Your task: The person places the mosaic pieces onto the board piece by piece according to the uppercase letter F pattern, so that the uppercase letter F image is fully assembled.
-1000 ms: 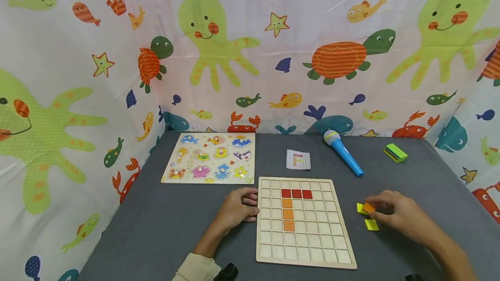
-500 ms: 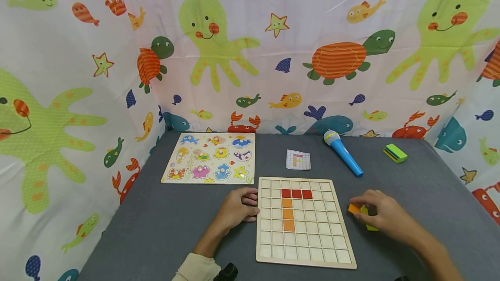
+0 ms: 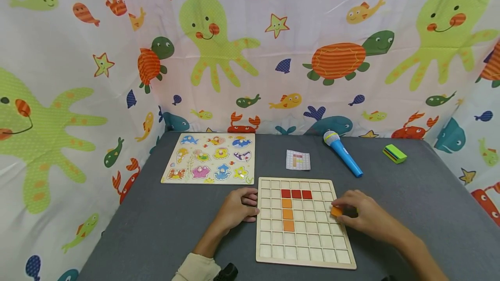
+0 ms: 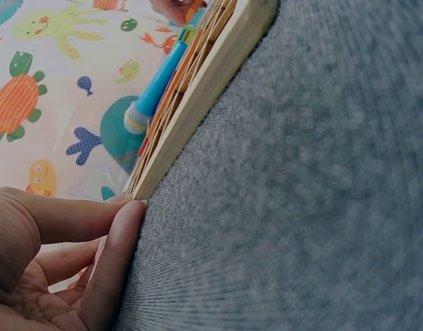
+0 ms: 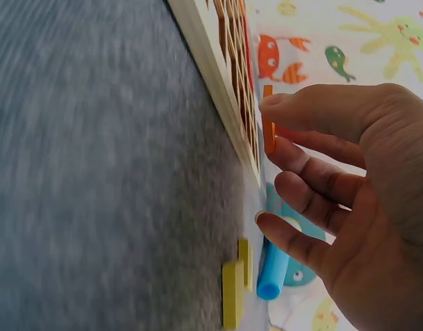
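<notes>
My right hand (image 3: 363, 214) pinches an orange square tile (image 3: 336, 211) between thumb and fingers, above the right edge of a wooden grid board (image 3: 312, 242). In the right wrist view the tile stands edge-on between the fingertips. On the board, three red tiles (image 3: 296, 194) form a row, and three orange tiles (image 3: 287, 214) run down below its left end. My left hand (image 3: 237, 205) holds the board's left edge; in the left wrist view thumb and finger meet on the wooden rim. Two yellow tiles (image 5: 233, 293) lie on the table, mostly hidden behind my right hand in the head view.
Beyond the board lie a small printed grid card (image 3: 298, 160), a blue toy microphone (image 3: 343, 154) and a green block with coloured layers (image 3: 395, 153). A sea-animal peg puzzle (image 3: 208, 158) lies at the back left. A patterned curtain (image 3: 242, 64) encloses the grey table.
My right hand has picked the orange tile up from beside the yellow tiles and carried it left to the board's right edge. The left hand has stayed in place.
</notes>
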The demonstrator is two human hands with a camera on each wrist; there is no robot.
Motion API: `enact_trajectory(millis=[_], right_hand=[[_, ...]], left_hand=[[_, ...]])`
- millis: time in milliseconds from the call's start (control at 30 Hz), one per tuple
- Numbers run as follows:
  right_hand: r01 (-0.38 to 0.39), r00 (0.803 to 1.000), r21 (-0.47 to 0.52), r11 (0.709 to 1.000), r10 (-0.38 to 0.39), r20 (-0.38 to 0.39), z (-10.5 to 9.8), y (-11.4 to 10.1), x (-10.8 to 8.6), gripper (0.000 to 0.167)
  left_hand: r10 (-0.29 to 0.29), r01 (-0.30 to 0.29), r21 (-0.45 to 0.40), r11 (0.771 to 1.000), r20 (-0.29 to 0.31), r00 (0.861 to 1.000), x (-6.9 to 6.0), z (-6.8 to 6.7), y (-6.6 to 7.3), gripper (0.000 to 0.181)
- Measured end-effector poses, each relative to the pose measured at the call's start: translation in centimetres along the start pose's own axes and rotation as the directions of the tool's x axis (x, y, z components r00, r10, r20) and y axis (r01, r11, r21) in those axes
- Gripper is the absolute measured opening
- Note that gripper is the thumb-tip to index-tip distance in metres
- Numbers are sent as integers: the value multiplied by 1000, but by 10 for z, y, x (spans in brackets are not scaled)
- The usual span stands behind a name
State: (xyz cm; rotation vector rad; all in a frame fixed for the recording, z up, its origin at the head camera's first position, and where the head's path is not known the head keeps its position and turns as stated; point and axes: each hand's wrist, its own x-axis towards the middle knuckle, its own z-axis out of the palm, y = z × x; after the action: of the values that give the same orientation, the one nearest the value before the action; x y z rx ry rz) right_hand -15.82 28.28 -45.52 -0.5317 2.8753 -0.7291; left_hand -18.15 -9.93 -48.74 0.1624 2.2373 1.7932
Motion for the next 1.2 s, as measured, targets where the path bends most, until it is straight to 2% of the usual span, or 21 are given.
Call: enact_trajectory(millis=[533, 767, 967, 1200], right_hand=[[110, 991, 35, 993, -113, 76, 13, -29, 12, 29], [230, 972, -4, 973, -230, 56, 20, -40, 18, 26], [213, 971, 29, 977, -215, 103, 25, -48, 21, 25], [253, 960, 20, 967, -254, 115, 32, -61, 23, 23]], left_hand=[[-2, 2, 7, 1000, -6, 1000, 0, 0, 0, 54], [-2, 2, 4, 1000, -1, 1000, 1, 0, 0, 54], [2, -2, 1, 1000, 2, 1000, 1, 0, 0, 54], [1, -1, 2, 1000, 1, 1000, 1, 0, 0, 54]])
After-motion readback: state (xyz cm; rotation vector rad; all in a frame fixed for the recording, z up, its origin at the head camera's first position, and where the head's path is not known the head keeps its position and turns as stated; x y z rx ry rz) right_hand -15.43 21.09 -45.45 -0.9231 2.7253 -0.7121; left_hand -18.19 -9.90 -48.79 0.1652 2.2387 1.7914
